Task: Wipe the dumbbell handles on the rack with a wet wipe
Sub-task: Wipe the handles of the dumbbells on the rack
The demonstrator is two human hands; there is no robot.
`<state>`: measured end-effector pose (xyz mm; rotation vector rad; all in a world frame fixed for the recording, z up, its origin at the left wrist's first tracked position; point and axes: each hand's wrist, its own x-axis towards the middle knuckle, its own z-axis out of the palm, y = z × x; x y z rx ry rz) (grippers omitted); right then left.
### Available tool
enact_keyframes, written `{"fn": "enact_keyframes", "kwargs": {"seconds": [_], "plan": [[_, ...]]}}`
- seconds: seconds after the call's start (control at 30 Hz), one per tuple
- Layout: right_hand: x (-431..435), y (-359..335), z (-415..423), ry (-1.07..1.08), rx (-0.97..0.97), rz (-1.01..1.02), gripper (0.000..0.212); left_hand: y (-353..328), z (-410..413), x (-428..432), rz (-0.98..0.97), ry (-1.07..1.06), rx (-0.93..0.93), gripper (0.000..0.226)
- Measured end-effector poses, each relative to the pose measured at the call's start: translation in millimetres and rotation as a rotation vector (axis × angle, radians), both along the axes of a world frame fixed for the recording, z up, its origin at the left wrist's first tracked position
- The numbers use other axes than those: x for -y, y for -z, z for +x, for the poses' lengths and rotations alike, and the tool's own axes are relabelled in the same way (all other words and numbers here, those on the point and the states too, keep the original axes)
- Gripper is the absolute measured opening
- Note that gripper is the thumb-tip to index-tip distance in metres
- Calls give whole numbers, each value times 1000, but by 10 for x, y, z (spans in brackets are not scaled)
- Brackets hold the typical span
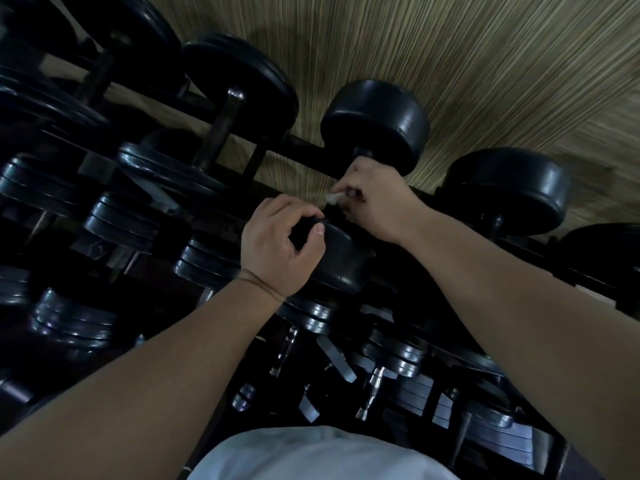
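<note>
dumbbell (pixel 375 126) on rack (pixel 301 150) | left hand (pixel 273 247) grips it | right hand (pixel 377 199) pinches wipe (pixel 331 197)

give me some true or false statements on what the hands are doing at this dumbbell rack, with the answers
1. The right hand holds a white wet wipe. True.
2. The left hand hangs free and touches nothing. False: it grips the near head of the dumbbell.
3. The wet wipe lies on the floor. False: it is in the right hand, at that dumbbell's handle.
4. The rack holds several other dumbbells as well. True.
</note>
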<state>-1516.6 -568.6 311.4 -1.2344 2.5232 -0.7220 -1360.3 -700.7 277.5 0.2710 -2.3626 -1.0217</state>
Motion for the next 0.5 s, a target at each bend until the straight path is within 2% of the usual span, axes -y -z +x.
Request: {"fn": "enact_keyframes", "kwargs": {"seconds": [0.17,0.23,0.37,0.5], "plan": [[32,-100,-40,-177,73,148,25,13,-7,6,-5,2,8,30],[24,-132,-80,-121,66,150,21,9,-8,1,-9,0,9,29],[-14,-28,61,140,64,-8,17,14,-7,5,-7,-1,4,28],[-29,-1,211,159,159,61,23,15,-3,5,-7,4,3,27]]}}
